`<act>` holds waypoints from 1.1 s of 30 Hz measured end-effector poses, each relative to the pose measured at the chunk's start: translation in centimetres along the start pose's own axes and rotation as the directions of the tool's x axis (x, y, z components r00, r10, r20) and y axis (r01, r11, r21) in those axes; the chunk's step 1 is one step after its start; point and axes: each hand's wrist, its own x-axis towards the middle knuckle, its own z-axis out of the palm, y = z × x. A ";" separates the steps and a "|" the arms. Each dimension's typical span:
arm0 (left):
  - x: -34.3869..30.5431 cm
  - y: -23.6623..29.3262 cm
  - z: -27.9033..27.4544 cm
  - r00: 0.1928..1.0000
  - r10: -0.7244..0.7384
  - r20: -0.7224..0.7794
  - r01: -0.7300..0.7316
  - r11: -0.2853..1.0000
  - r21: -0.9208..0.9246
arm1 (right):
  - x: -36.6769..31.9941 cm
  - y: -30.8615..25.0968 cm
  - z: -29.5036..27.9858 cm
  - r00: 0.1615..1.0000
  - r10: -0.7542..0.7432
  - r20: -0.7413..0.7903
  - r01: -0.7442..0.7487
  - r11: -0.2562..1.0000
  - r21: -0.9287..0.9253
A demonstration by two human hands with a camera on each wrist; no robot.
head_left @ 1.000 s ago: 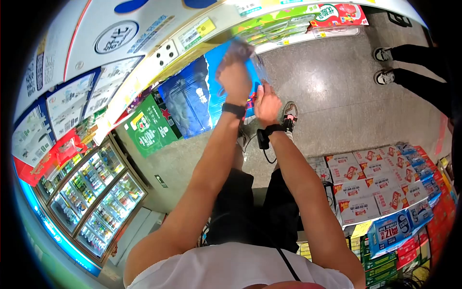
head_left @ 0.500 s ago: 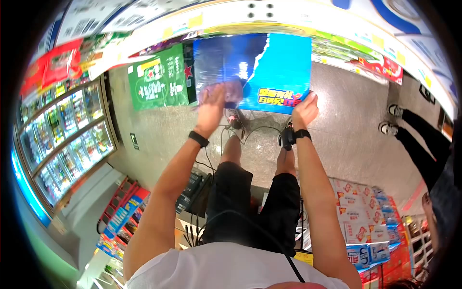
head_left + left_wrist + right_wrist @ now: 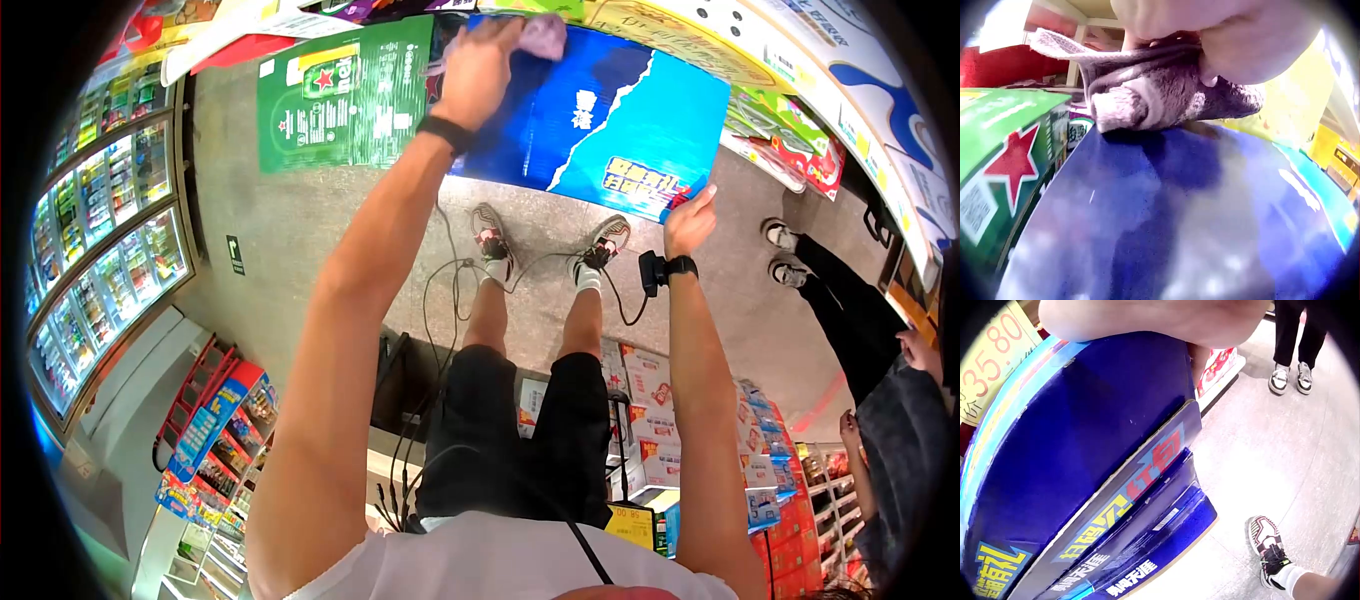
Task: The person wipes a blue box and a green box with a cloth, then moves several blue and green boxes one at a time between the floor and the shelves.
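Observation:
My left hand (image 3: 478, 78) grips a bunched purple-pink cloth (image 3: 543, 37) against the top of a blue carton (image 3: 530, 125), near its far left end. The left wrist view shows the cloth (image 3: 1147, 97) folded under the fingers, on the shiny blue surface. My right hand (image 3: 690, 222) rests at the carton's near right corner, its fingers along the edge. In the right wrist view the palm covers part of the top edge, and more blue cartons (image 3: 1166, 531) are stacked below. A green carton (image 3: 345, 100) with a red star stands close on the left.
Shelves with price tags (image 3: 780, 50) run along the far side. Glass-door coolers (image 3: 110, 230) stand at left. Loose cables (image 3: 440, 330) hang by my legs. Another person (image 3: 900, 440) stands at right, and stacked white cartons (image 3: 650, 420) are close by my right leg.
The left hand swept the cloth from the carton's right part to its near left edge, then away to the far left. The right hand stayed at the near right corner while the view turned.

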 end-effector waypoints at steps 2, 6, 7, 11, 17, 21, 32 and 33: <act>-4.5 1.2 0.1 0.986 0.164 0.011 -0.164 0.984 0.069 | 0.1 0.1 0.1 1.000 -0.009 0.023 0.007 0.997 0.082; -13.2 4.8 -2.1 0.982 0.038 0.182 -0.021 0.995 -0.095 | -0.2 -0.3 0.0 1.000 -0.027 0.009 0.026 0.995 0.093; -15.4 5.8 -2.9 0.976 0.018 0.218 0.007 0.994 -0.112 | -0.2 -0.2 0.0 1.000 -0.016 0.021 0.014 0.997 0.075; -20.3 8.5 -6.6 0.948 -0.004 0.319 0.070 0.978 -0.196 | -0.3 -1.4 -0.3 1.000 0.020 -0.005 -0.020 1.000 0.011; -17.6 11.6 -7.2 0.920 -0.182 0.347 0.324 0.852 -0.412 | 0.6 0.8 0.0 0.997 0.058 0.056 -0.053 0.996 -0.072; -7.0 11.5 -4.8 0.991 -0.105 0.080 0.125 0.940 -0.319 | 0.4 0.5 0.0 0.996 0.076 0.040 -0.073 0.994 -0.078; -12.4 17.0 3.4 0.971 0.021 0.236 0.011 0.991 -0.135 | 0.7 1.7 -0.7 0.965 0.121 0.234 -0.185 0.944 0.273; -13.7 17.8 2.3 0.959 -0.005 0.283 0.054 0.985 -0.167 | 0.6 1.9 -1.4 0.928 0.126 0.351 -0.270 0.876 0.400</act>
